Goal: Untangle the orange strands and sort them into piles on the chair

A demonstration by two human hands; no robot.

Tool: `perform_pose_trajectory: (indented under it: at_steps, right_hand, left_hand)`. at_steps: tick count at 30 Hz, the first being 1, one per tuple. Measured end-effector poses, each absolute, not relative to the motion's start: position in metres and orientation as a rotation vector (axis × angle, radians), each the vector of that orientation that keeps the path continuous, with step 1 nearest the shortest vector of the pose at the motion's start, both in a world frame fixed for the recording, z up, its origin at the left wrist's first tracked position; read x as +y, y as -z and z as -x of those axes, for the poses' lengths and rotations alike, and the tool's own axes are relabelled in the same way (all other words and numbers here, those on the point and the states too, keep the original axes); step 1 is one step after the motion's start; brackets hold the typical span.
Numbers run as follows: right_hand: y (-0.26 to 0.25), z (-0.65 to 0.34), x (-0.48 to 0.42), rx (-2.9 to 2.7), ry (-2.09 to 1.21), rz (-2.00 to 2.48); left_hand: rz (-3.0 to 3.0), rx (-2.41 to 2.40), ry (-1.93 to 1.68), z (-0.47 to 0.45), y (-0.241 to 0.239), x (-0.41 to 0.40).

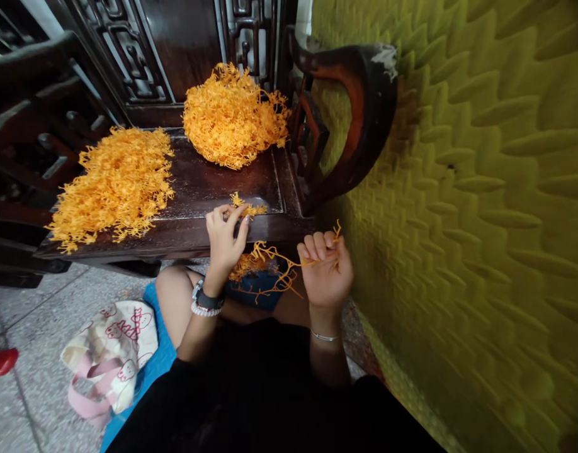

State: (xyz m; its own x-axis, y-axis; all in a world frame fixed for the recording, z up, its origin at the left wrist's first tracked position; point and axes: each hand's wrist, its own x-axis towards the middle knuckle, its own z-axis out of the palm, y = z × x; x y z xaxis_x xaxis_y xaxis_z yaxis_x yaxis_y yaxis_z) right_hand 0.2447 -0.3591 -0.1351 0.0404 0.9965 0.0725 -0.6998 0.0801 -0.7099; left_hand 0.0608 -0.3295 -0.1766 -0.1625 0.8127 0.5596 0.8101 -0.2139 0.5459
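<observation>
My left hand (224,238) is at the front edge of the dark wooden seat, thumb and forefinger closed together at a small orange sprig (255,210). My right hand (325,269) is raised palm up on the right, its fingers curled around orange branching strands (289,259). These thin strands trail left from the fist over my lap, and a short tip pokes up above the fingers. More orange pieces (244,267) lie in my lap, partly hidden behind the left wrist and strands.
On the wooden seat (199,182) rest a rounded orange heap (235,119) and a flatter one (116,185). A curved armrest (364,119) rises at right beside yellow-green padded wall covering (482,220). A cloth bag (123,340) lies at left near a red object (0,362).
</observation>
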Motion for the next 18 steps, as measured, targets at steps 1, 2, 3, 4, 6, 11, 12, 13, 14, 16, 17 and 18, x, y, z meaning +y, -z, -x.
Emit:
perform_pose_trajectory:
  at_steps: [1,2,3,4,6,11,12,13,14,16,17,18]
  right_hand:
    - [0.135,-0.244,-0.36,-0.648,-1.421,0.558]
    - [0.135,-0.244,-0.36,-0.647,-1.426,0.546]
    - [0.135,-0.243,-0.361,-0.652,-1.431,0.536]
    - [0.135,-0.243,-0.361,-0.662,-1.433,0.535]
    - [0.134,-0.241,-0.362,-0.69,-1.428,0.559]
    - [0.132,-0.234,-0.366,-0.711,-1.446,0.583]
    - [0.131,-0.232,-0.367,-0.704,-1.459,0.563]
    - [0.13,-0.231,-0.367,-0.697,-1.471,0.549]
    - [0.13,-0.23,-0.368,-0.693,-1.481,0.544]
    - [0.13,-0.229,-0.369,-0.699,-1.5,0.548]
    - [0.131,-0.229,-0.369,-0.712,-1.512,0.547]
    - [0.134,-0.229,-0.369,-0.734,-1.519,0.541]
  left_hand:
    - [-1.988,1.889,-1.452,-0.063,0.175,-0.339]
    - [-1.945,1.783,-1.521,-0.065,0.175,-0.349]
    - [-1.911,1.661,-1.548,-0.068,0.175,-0.359]
    - [-1.891,1.535,-1.541,-0.071,0.176,-0.37]
    - [-1.848,1.346,-1.519,-0.078,0.18,-0.388]
    - [-1.566,1.357,-1.461,-0.09,0.193,-0.405]
    - [-1.477,1.344,-1.413,-0.092,0.193,-0.405]
    - [-1.383,1.314,-1.376,-0.093,0.193,-0.406]
    - [-1.293,1.281,-1.355,-0.094,0.193,-0.406]
    - [-1.169,1.232,-1.344,-0.095,0.192,-0.406]
    - [-1.133,1.231,-1.35,-0.094,0.191,-0.406]
    - [-1.104,1.242,-1.363,-0.094,0.19,-0.406]
